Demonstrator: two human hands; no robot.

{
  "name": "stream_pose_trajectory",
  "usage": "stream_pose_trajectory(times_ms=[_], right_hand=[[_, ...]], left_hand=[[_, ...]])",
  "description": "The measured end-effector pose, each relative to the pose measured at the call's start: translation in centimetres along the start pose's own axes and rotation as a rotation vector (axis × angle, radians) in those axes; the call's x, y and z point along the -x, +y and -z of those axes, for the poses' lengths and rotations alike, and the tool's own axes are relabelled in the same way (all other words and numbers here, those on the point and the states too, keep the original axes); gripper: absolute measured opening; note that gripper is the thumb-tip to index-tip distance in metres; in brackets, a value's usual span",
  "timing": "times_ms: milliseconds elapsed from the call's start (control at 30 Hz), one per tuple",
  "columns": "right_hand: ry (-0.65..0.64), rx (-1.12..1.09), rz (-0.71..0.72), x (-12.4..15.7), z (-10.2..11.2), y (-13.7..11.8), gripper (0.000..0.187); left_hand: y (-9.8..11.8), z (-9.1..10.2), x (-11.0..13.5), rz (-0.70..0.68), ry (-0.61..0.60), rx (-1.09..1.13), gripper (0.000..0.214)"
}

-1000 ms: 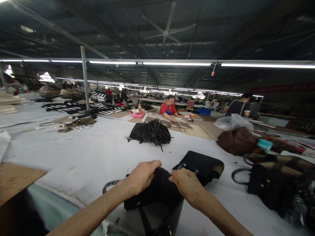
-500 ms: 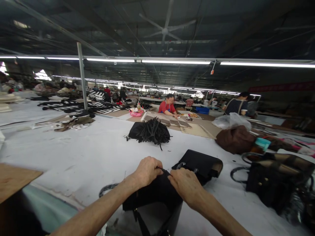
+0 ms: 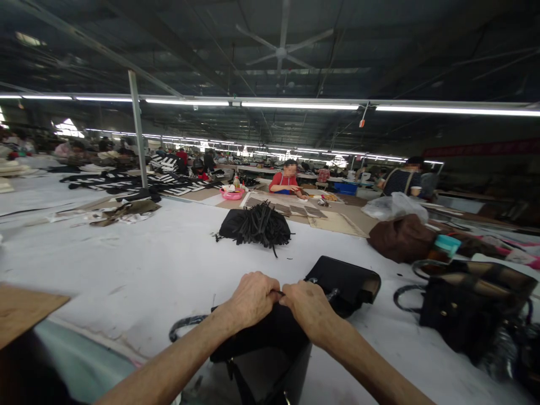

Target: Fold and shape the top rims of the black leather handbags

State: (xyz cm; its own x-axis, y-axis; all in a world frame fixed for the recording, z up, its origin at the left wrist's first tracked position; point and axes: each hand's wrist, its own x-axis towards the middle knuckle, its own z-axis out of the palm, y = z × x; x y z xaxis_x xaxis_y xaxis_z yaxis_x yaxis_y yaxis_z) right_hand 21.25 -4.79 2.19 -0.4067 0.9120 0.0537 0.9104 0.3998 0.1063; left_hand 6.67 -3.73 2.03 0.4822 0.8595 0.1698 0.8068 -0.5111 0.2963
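Observation:
A black handbag (image 3: 270, 354) stands at the near edge of a long white table (image 3: 139, 264). My left hand (image 3: 252, 298) and my right hand (image 3: 307, 306) sit side by side on the bag's top edge, both closed on it, knuckles almost touching. A thin dark strip shows between them. A curved handle (image 3: 185, 325) sticks out from the bag at the left. Just behind my hands lies a second black bag (image 3: 346, 279) on its side.
A heap of black strips (image 3: 258, 225) lies mid-table. At the right are a brown bag (image 3: 400, 239), a clear plastic bag (image 3: 390, 207) and dark handbags (image 3: 472, 309). A brown board (image 3: 25, 309) lies at the left edge. Other people work at tables behind.
My two hands have come together on the bag's top edge; a second ago they were a hand's width apart. The camera has tilted up slightly.

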Motion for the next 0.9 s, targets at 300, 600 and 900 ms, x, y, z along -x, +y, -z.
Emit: stream_pose_trajectory(times_ms=[300, 600, 900], right_hand=[[0.022, -0.028, -0.042, 0.1, 0.4, 0.2, 0.025], [0.019, -0.052, -0.056, 0.4, 1.2, -0.1, 0.028], [-0.012, -0.563, 0.147, -1.8, 1.5, -0.2, 0.023]], left_hand=[[-3.4, 2.0, 4.9, 0.287, -0.045, 0.353, 0.042], [-5.9, -0.5, 5.8, 0.260, -0.137, 1.158, 0.033], [-5.9, 0.1, 6.0, 0.178, -0.009, 0.990, 0.044]])
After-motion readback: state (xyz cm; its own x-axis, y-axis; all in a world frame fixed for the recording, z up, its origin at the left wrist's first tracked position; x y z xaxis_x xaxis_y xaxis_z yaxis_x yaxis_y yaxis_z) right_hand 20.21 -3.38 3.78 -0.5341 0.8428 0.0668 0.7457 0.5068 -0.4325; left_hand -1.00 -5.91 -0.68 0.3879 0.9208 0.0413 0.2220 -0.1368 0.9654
